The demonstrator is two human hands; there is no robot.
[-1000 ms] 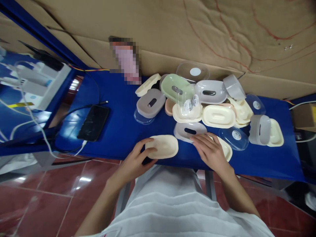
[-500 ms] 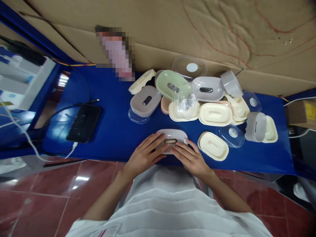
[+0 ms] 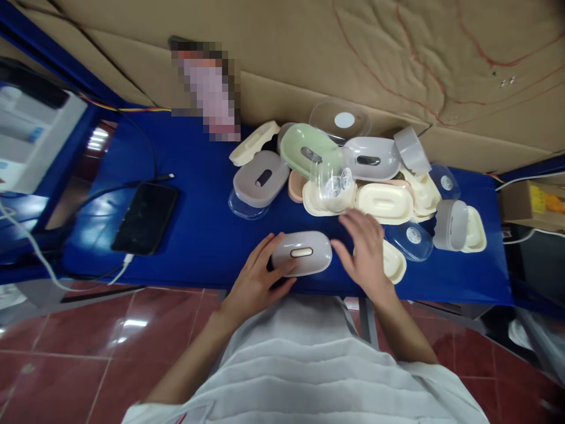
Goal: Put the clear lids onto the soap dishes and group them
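Note:
A shallow grey oval plastic dish (image 3: 315, 244) lies on the blue table near its front edge; something cream shows through its central slot. My left hand (image 3: 258, 274) holds the dish's left end, fingers at the far edge and thumb on the near side. Just right of the dish, my right hand (image 3: 366, 253) has its fingers apart and holds nothing. It partly covers a cream oval tray (image 3: 396, 263). Beyond it sits another cream oval tray (image 3: 385, 203), beside a clear plastic cover (image 3: 329, 182) with round stickers.
Behind are a green oval dish (image 3: 304, 147), a grey oval dish (image 3: 251, 191) and several other plastic parts. Clear lids (image 3: 408, 241) and a grey cup-like part (image 3: 450, 227) lie to the right. A black phone-like device (image 3: 145, 218) with cables is at left. Cardboard (image 3: 282, 53) lines the back.
My right hand has let go of the grey dish and moved right and away from me, fingers spreading. My left hand stays on the dish, whose slot now shows fully.

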